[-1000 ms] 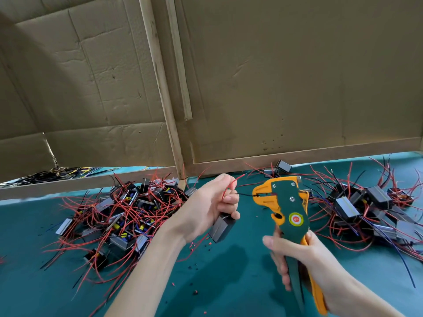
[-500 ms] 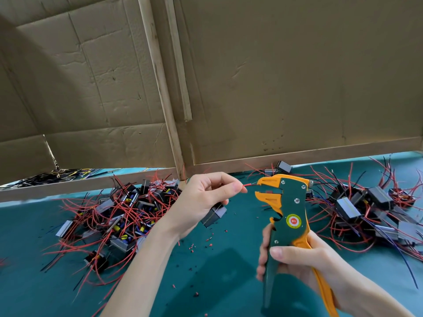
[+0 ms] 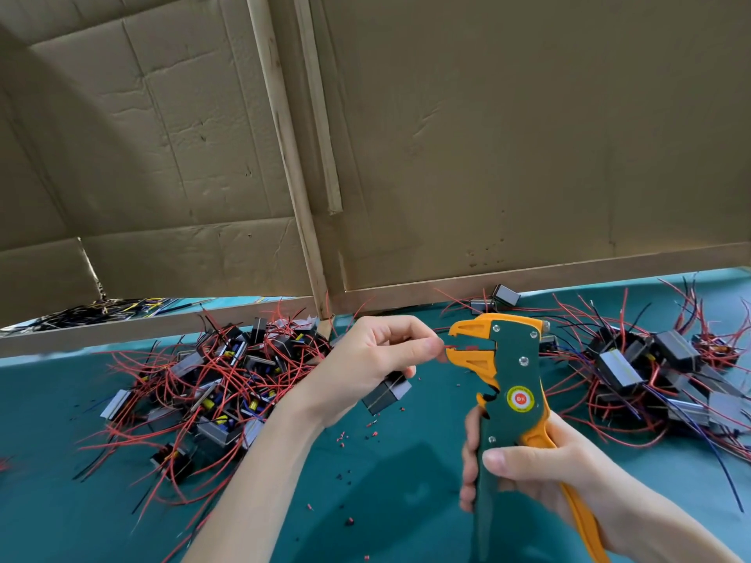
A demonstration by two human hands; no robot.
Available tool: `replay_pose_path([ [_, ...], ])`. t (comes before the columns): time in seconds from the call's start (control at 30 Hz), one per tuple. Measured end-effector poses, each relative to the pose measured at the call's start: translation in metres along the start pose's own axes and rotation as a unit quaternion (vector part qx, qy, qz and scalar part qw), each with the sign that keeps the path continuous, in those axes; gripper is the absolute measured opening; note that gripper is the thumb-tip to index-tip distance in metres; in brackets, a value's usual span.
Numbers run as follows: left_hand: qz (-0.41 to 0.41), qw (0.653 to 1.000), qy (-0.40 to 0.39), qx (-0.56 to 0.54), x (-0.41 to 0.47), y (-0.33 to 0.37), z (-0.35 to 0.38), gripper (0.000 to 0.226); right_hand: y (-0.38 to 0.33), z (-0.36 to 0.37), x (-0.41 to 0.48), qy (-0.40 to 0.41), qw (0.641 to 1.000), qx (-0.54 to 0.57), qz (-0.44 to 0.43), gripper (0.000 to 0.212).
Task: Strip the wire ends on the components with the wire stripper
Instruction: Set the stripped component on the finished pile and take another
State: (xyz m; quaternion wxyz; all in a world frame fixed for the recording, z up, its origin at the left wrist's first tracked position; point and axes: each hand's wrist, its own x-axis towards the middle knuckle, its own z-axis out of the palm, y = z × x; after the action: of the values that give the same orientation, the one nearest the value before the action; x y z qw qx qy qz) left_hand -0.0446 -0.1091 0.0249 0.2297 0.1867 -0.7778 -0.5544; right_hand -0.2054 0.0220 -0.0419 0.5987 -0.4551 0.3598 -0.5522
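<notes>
- The left hand (image 3: 365, 359) is pinching a red wire (image 3: 449, 345) between thumb and forefinger, its other fingers curling in above a small grey component (image 3: 386, 394) that is hanging just under the palm.
- The wire's end is sitting inside the orange jaws of the wire stripper (image 3: 508, 384), at the tool's far, upper end.
- The right hand (image 3: 540, 477) is gripping the stripper's green and orange handles, fingers wrapping round them, thumb lying across the near side.
- A pile of components (image 3: 211, 384) with tangled red wires is lying on the teal table (image 3: 122, 522) to the left; a second pile (image 3: 650, 375) is lying to the right.
- Small red and black insulation scraps (image 3: 341, 438) are dotting the table below the hands.
- Cardboard panels (image 3: 487, 136) are standing along the far edge.
</notes>
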Motion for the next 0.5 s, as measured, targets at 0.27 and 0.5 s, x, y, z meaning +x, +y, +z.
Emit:
replay_pose_path([
  [0.27,-0.002,0.999,-0.028,-0.018,-0.0017,0.0006,-0.0033,0.015,0.0011,-0.0006,-0.0017,-0.012,1.0,-0.017,0.006,0.034],
  [0.5,0.0,0.999,-0.047,-0.016,-0.0023,-0.0001,-0.007,0.018,0.0022,0.0038,-0.0039,0.024,0.999,-0.042,0.004,0.041],
])
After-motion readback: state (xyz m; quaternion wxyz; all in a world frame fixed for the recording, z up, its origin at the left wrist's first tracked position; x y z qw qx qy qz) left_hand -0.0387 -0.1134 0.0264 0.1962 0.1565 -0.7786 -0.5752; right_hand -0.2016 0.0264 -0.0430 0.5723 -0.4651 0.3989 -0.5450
